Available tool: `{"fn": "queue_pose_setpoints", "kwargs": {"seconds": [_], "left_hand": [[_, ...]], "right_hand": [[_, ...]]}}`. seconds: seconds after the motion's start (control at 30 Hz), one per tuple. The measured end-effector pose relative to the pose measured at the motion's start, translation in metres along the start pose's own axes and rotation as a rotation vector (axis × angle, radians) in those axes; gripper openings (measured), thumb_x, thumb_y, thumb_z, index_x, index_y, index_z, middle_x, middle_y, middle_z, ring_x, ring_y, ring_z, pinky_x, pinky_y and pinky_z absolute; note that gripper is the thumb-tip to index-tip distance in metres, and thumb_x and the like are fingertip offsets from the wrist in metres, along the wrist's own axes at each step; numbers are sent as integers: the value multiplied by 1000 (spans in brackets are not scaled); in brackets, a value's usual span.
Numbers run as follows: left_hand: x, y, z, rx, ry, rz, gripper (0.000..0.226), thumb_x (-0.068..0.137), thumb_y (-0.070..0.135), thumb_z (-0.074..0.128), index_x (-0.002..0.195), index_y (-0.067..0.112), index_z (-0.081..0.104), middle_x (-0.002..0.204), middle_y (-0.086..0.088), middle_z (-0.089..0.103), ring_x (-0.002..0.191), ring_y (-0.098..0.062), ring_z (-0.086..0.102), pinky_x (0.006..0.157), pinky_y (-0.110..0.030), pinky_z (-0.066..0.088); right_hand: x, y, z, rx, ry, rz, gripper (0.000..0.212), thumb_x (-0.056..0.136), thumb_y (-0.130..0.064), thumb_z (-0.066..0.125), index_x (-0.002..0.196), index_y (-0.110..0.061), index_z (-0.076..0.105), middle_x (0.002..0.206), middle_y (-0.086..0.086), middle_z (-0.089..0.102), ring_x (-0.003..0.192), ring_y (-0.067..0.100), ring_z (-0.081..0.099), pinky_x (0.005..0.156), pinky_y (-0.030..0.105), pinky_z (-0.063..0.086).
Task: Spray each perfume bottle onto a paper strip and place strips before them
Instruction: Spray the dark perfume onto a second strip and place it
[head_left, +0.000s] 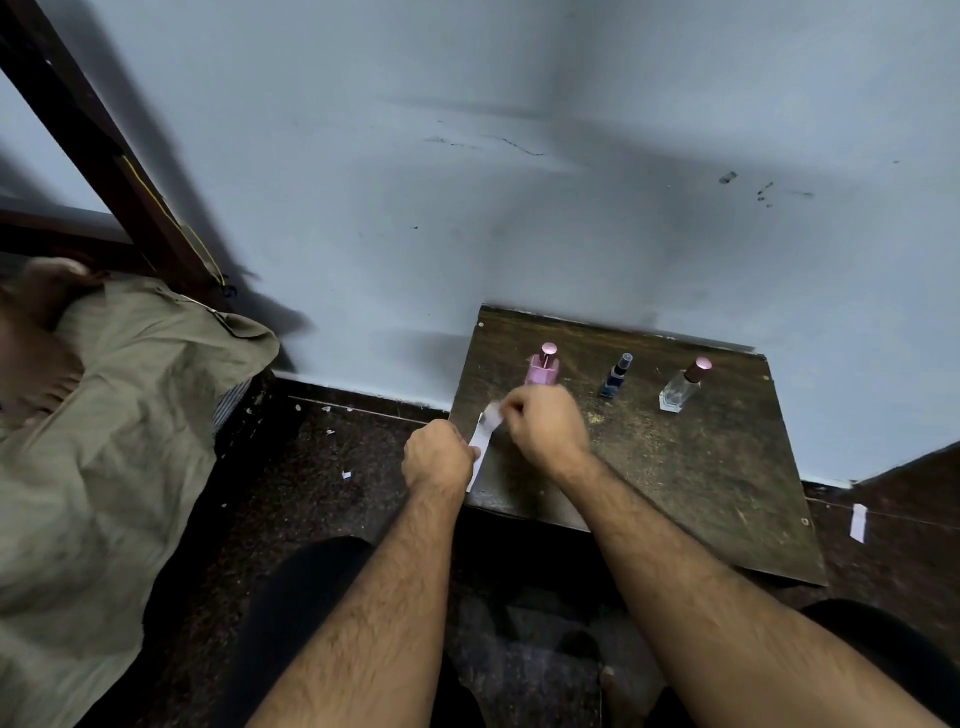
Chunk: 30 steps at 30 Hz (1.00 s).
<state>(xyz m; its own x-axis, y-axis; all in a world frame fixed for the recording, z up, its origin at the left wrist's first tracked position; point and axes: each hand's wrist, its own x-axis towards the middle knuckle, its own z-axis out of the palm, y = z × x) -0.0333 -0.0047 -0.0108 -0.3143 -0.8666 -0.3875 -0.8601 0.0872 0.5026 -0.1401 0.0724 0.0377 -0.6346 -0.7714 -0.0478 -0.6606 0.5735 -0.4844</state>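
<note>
Three perfume bottles stand in a row near the back of a small dark wooden table (675, 493): a pink bottle (543, 366) at the left, a small dark blue bottle (615, 375) in the middle, a clear bottle with a rose cap (683, 387) at the right. My left hand (439, 454) and my right hand (545, 426) both grip white paper strips (483, 436) over the table's left front corner, just in front of the pink bottle. The paper's upper end is blurred between my right fingers.
A blue wall rises right behind the table. A bed with an olive sheet (104, 441) fills the left side. A loose white strip (858, 524) lies on the dark floor at the right, and small paper scraps (346, 475) lie left of the table.
</note>
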Motion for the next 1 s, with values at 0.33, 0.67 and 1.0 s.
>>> {"fn": "queue_pose_setpoints", "kwargs": {"seconds": [0.33, 0.67, 1.0], "left_hand": [[-1, 2, -1, 16, 1, 5, 22, 80, 40, 76, 90, 21, 72, 83, -1, 74, 89, -19, 68, 70, -30, 52], [-5, 5, 0, 60, -10, 36, 23, 84, 32, 75, 99, 15, 73, 100, -7, 72, 99, -25, 66, 77, -34, 52], [6, 8, -8, 71, -89, 18, 29, 78, 39, 77, 96, 17, 73, 94, -5, 74, 101, -24, 66, 77, -31, 53]], "right_hand": [[-9, -9, 0, -79, -48, -18, 15, 90, -19, 58, 88, -19, 73, 88, -1, 71, 75, 20, 61, 66, 26, 44], [18, -12, -29, 2, 164, 26, 16, 92, -24, 60, 91, -18, 75, 87, 0, 73, 76, 18, 64, 70, 25, 49], [-5, -3, -2, -39, -20, 17, 14, 92, -22, 60, 92, -18, 73, 89, 3, 72, 76, 19, 62, 71, 28, 50]]}}
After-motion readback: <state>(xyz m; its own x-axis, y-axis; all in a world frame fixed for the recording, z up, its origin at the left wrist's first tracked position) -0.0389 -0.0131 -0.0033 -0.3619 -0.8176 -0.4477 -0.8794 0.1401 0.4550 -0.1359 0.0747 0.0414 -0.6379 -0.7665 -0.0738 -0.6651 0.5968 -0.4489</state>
